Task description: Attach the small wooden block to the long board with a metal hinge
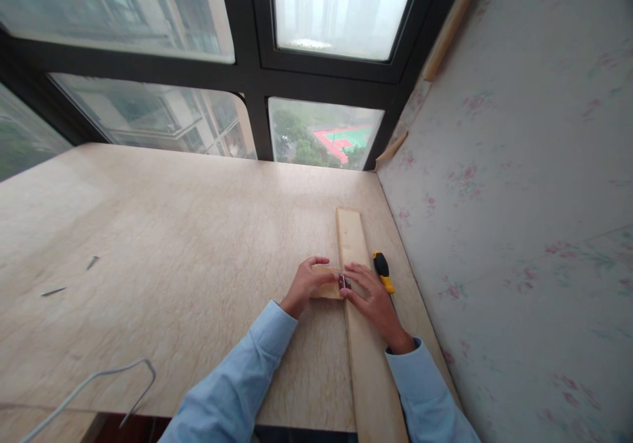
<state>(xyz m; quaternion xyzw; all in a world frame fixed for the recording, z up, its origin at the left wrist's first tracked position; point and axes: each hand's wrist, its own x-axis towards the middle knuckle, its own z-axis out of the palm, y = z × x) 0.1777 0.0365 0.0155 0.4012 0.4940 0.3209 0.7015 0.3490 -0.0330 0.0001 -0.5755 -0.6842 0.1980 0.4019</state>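
Note:
A small dark reddish-brown hinge (345,284) with a bright line down its middle lies where a short wooden piece (326,291) meets a long wooden board (352,229). From the left, the fingertips of my left hand (307,286) hold the hinge's edge above the short piece. My right hand (372,301) rests over the long board, its thumb and fingers gripping the hinge from the other side. Fingers partly cover the hinge. Just right of the board lies a screwdriver (382,268) with a black and yellow handle, its shaft partly hidden by my right hand.
Two loose metal screws or nails, one (93,262) above the other (53,292), lie on the marble-like surface (198,245) at left. A grey-white cable (103,372) curls over the front edge. A papered wall (519,232) borders the right, and dark-framed windows (321,80) the back.

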